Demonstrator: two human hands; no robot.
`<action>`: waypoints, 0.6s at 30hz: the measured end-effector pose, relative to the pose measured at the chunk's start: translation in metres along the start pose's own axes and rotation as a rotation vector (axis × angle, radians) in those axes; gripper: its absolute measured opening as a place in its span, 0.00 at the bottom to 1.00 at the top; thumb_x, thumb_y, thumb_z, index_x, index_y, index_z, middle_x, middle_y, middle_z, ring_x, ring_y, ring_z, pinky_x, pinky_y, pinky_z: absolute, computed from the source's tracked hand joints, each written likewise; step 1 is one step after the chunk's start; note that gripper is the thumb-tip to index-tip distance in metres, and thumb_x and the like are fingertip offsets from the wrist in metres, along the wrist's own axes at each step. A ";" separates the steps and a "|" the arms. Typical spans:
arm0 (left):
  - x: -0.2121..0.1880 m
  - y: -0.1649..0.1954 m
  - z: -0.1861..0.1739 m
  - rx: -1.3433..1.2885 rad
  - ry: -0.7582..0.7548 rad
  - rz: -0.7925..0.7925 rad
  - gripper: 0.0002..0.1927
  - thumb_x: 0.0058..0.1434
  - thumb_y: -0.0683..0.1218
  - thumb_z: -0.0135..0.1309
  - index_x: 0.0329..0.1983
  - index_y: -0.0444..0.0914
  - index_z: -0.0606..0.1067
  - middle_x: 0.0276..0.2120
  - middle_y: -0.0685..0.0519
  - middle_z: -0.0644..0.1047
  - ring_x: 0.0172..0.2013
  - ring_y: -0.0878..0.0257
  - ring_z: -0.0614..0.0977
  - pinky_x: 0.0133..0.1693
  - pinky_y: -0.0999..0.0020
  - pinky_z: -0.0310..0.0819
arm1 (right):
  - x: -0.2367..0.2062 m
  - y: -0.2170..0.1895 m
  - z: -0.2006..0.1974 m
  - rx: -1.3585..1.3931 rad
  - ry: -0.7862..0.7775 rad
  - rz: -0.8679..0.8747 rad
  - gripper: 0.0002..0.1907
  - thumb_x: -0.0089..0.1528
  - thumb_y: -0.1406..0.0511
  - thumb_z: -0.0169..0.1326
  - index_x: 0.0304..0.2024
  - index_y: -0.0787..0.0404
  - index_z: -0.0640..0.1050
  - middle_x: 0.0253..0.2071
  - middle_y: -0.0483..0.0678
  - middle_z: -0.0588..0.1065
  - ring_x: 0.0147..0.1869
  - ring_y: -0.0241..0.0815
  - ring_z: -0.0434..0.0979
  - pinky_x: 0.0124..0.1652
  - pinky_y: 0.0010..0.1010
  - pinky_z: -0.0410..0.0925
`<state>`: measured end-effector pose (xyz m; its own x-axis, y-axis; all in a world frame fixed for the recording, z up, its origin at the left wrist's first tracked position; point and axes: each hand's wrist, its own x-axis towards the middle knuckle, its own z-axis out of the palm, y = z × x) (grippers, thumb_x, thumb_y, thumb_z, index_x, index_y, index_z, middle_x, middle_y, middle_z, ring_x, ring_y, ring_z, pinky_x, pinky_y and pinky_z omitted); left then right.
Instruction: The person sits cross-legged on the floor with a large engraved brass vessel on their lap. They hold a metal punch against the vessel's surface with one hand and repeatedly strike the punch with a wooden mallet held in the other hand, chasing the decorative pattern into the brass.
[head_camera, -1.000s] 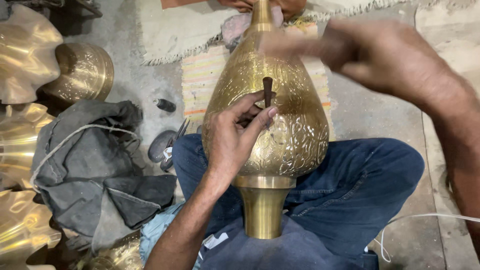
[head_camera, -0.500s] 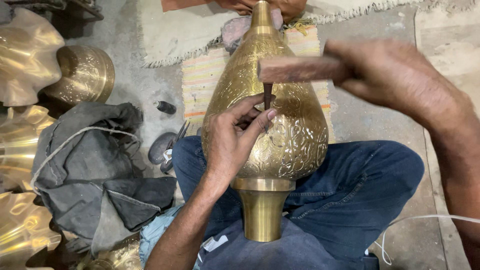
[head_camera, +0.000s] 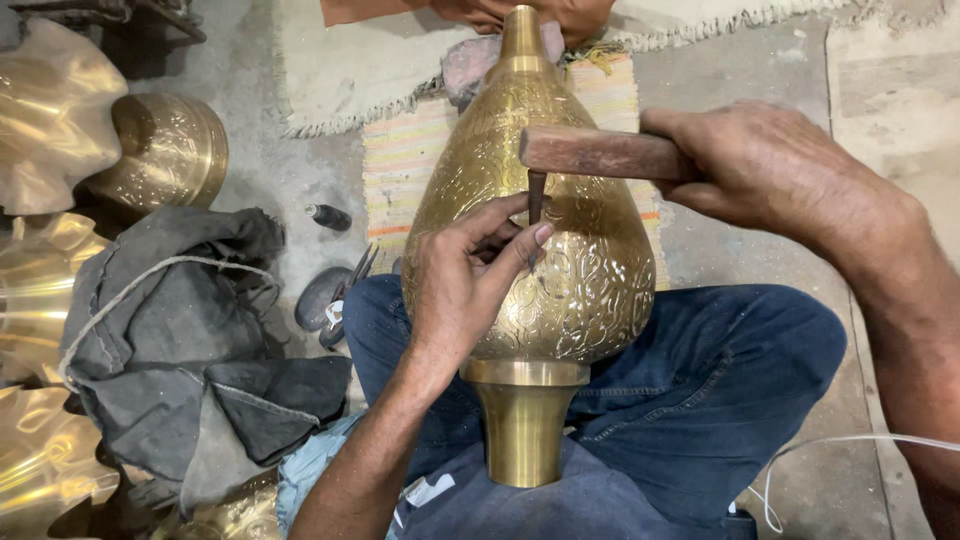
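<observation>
The brass vase (head_camera: 530, 250) lies across the person's lap, neck toward the body and narrow tip away, so the engraved belly faces up and the denim-clad legs (head_camera: 720, 370) cradle it against rolling; the left hand (head_camera: 465, 285) rests on that belly with its grip pinched shut around a thin dark chisel (head_camera: 536, 197), held nearly upright with its point on the pattern; the right hand (head_camera: 770, 170) has its grip wrapped tight around a wooden mallet (head_camera: 600, 152), whose end sits right over the chisel head (touching or just above, I cannot tell); the chisel tip is hidden behind the fingers, the vase tip is partly cut off, and a grey cloth (head_camera: 170, 350) covers whatever lies beneath it on the floor.
</observation>
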<state>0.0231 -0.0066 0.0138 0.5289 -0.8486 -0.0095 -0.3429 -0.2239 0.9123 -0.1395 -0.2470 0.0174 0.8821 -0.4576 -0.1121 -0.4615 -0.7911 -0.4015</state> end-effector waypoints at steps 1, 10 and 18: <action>-0.001 0.000 -0.001 -0.006 0.002 0.003 0.19 0.65 0.47 0.61 0.57 0.35 0.79 0.31 0.50 0.86 0.33 0.67 0.89 0.36 0.72 0.84 | -0.001 0.001 0.001 -0.226 -0.093 -0.044 0.19 0.61 0.63 0.62 0.55 0.56 0.76 0.34 0.50 0.80 0.36 0.43 0.82 0.36 0.38 0.75; 0.001 -0.002 -0.001 0.019 -0.015 0.028 0.19 0.66 0.49 0.60 0.57 0.36 0.79 0.30 0.51 0.86 0.33 0.68 0.89 0.36 0.72 0.84 | -0.008 -0.002 -0.001 -0.170 0.140 -0.149 0.21 0.60 0.63 0.64 0.56 0.58 0.78 0.37 0.53 0.80 0.38 0.50 0.83 0.39 0.42 0.75; 0.002 0.001 -0.003 0.054 -0.025 0.021 0.20 0.64 0.49 0.61 0.56 0.36 0.80 0.29 0.50 0.86 0.31 0.67 0.88 0.33 0.71 0.81 | -0.012 -0.016 -0.005 0.099 0.104 0.050 0.14 0.64 0.63 0.62 0.48 0.61 0.74 0.33 0.55 0.78 0.38 0.52 0.81 0.37 0.42 0.74</action>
<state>0.0264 -0.0068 0.0158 0.5017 -0.8650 -0.0017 -0.3956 -0.2312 0.8888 -0.1434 -0.2304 0.0297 0.8411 -0.5393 -0.0412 -0.4885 -0.7247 -0.4860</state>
